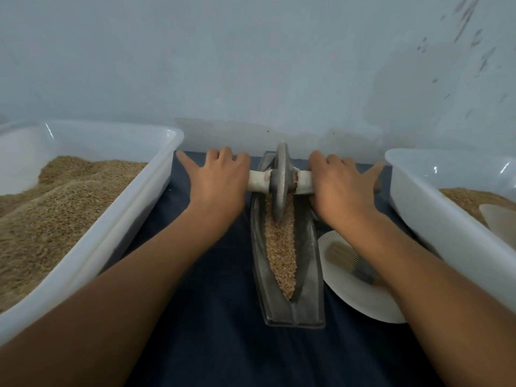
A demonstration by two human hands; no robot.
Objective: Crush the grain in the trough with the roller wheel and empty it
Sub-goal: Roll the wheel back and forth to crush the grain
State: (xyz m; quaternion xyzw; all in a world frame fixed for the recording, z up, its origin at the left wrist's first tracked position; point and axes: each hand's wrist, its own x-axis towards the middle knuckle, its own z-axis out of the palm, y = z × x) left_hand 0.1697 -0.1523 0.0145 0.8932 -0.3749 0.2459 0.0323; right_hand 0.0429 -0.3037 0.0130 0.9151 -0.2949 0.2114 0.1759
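Observation:
A grey metal boat-shaped trough (307,277) lies lengthwise on the dark blue cloth in the middle, and a strip of pale cracked grain (280,247) fills its groove. The grey roller wheel (280,177) stands upright in the groove near the far end. Its pale axle handle (258,181) sticks out to both sides. My left hand (220,180) grips the left end, fingers curled over it and the little finger stretched outward. My right hand (337,185) grips the right end the same way.
A big white tub (156,174) heaped with brown grain stands at the left. Another white tub (435,213) at the right holds grain and a pale scoop (499,219). A paper plate (351,297) with a brush (351,258) lies right of the trough. A wall rises close behind.

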